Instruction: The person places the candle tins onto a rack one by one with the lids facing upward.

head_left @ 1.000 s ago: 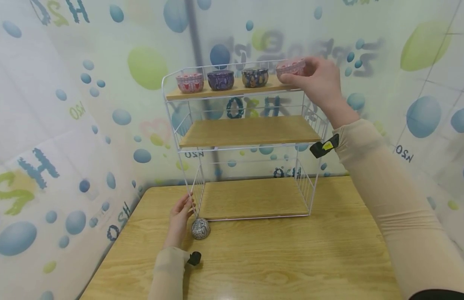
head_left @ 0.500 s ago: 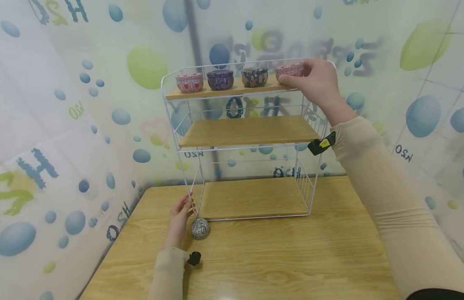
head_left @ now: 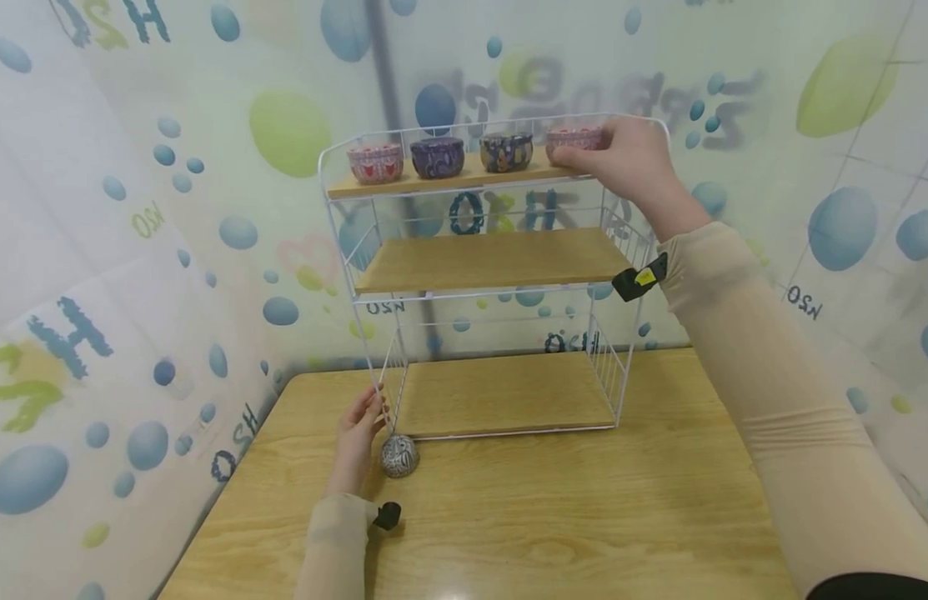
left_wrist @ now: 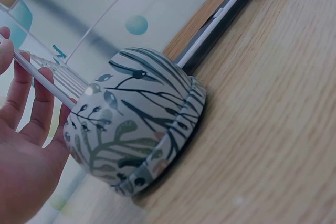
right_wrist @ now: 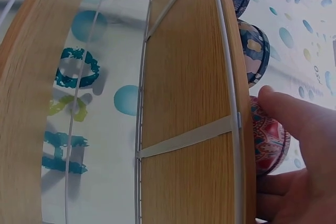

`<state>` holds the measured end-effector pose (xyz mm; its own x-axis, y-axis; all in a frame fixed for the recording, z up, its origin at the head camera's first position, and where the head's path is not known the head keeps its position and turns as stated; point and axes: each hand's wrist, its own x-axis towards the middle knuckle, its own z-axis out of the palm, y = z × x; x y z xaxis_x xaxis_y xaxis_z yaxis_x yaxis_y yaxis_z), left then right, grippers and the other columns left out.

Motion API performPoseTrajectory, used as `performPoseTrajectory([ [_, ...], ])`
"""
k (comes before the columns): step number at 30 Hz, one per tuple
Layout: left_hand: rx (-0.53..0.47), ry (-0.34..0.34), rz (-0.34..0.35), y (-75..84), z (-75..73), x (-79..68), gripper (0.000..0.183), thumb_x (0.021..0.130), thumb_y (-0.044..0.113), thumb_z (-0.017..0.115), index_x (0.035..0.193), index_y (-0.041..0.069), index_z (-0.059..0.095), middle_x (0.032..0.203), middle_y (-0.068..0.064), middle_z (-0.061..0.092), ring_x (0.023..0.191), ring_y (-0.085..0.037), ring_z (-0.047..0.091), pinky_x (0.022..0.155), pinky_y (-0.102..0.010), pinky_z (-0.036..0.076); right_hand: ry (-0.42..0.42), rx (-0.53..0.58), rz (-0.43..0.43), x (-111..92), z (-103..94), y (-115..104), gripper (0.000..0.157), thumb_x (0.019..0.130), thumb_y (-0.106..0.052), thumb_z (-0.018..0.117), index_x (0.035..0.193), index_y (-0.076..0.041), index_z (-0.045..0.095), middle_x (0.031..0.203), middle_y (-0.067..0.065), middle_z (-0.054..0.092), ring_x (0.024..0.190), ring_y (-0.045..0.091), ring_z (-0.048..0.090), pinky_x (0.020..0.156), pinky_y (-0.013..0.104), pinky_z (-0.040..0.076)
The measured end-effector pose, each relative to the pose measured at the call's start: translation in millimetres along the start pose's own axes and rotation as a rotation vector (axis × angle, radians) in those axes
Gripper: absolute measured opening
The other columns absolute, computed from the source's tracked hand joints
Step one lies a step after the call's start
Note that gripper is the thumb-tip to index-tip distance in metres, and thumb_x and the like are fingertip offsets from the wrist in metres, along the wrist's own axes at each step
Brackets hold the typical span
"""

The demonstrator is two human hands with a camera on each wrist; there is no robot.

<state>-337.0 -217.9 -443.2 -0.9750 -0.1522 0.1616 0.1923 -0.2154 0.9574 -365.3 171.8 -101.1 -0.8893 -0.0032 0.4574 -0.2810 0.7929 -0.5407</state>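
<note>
My right hand (head_left: 634,163) grips a red-and-pink patterned bowl-shaped tin (head_left: 570,137) at the right end of the rack's top shelf; in the right wrist view the thumb lies against one side of that tin (right_wrist: 269,137) and fingers curl at the other. Low on the left, my left hand (head_left: 358,432) holds the front post of the white wire rack (head_left: 494,258). Close beside it, a tin with black-and-white leaf patterns (left_wrist: 131,119) rests rim down on the table, near the post's foot.
Along the top shelf stand a red-heart tin (head_left: 377,165), a purple tin (head_left: 438,158) and a dark floral tin (head_left: 507,153). The rack has wooden shelves and wire sides. It stands on a wooden table (head_left: 569,517) before a patterned wall (head_left: 208,167).
My right hand has lowered slightly with the red-and-pink tin, which now sits level at the shelf. The left hand stays at the post. The head view has shifted a little.
</note>
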Motion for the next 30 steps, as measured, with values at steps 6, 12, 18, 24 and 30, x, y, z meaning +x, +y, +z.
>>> performPoseTrajectory([
  [6, -0.011, 0.002, -0.005, -1.1, -1.3, -0.4, 0.022, 0.101, 0.009, 0.053, 0.114, 0.017, 0.068, 0.102, -0.004, 0.058, 0.094, -0.015, 0.054, 0.1, -0.051, 0.038, -0.054, -0.034, 0.015, 2, -2.2, -2, 0.075, 0.085, -0.068, 0.056, 0.124, -0.004, 0.063, 0.114, 0.014, 0.063, 0.088, 0.021, 0.05, 0.07, 0.034, 0.042],
  [12, -0.003, 0.004, -0.005, -0.6, -0.6, -0.6, 0.037, 0.101, 0.01, 0.052, 0.134, -0.006, 0.049, 0.102, -0.002, 0.058, 0.095, -0.015, 0.054, 0.1, -0.05, 0.038, -0.069, -0.081, 0.022, 5, -2.4, -4, 0.075, 0.084, -0.07, 0.054, 0.117, -0.004, 0.065, 0.102, 0.012, 0.062, 0.078, 0.022, 0.047, 0.064, 0.036, 0.04],
  [18, 0.017, -0.002, 0.001, -0.4, -1.8, -2.0, 0.032, 0.101, 0.011, 0.053, 0.13, -0.001, 0.055, 0.107, -0.007, 0.055, 0.095, -0.016, 0.053, 0.096, -0.046, 0.041, -0.073, -0.096, 0.014, 4, -1.3, -5, 0.072, 0.084, -0.07, 0.054, 0.111, -0.004, 0.066, 0.093, 0.009, 0.061, 0.073, 0.022, 0.046, 0.062, 0.036, 0.04],
  [24, 0.006, -0.008, 0.007, -1.7, -1.5, -1.5, 0.026, 0.1, 0.01, 0.053, 0.124, 0.005, 0.061, 0.108, -0.009, 0.055, 0.095, -0.016, 0.054, 0.097, -0.048, 0.04, -0.074, -0.039, 0.013, 0, -4.3, -5, 0.075, 0.084, -0.068, 0.056, 0.123, -0.004, 0.062, 0.114, 0.014, 0.062, 0.09, 0.023, 0.052, 0.071, 0.036, 0.043],
  [30, 0.003, -0.006, 0.01, -2.1, -1.0, -1.2, 0.028, 0.101, 0.01, 0.053, 0.127, 0.002, 0.059, 0.105, -0.006, 0.057, 0.095, -0.015, 0.054, 0.098, -0.049, 0.039, -0.039, 0.014, -0.003, -7, -7.4, -3, 0.068, 0.084, -0.065, 0.059, 0.113, -0.004, 0.059, 0.129, 0.016, 0.058, 0.102, 0.029, 0.051, 0.072, 0.039, 0.039],
])
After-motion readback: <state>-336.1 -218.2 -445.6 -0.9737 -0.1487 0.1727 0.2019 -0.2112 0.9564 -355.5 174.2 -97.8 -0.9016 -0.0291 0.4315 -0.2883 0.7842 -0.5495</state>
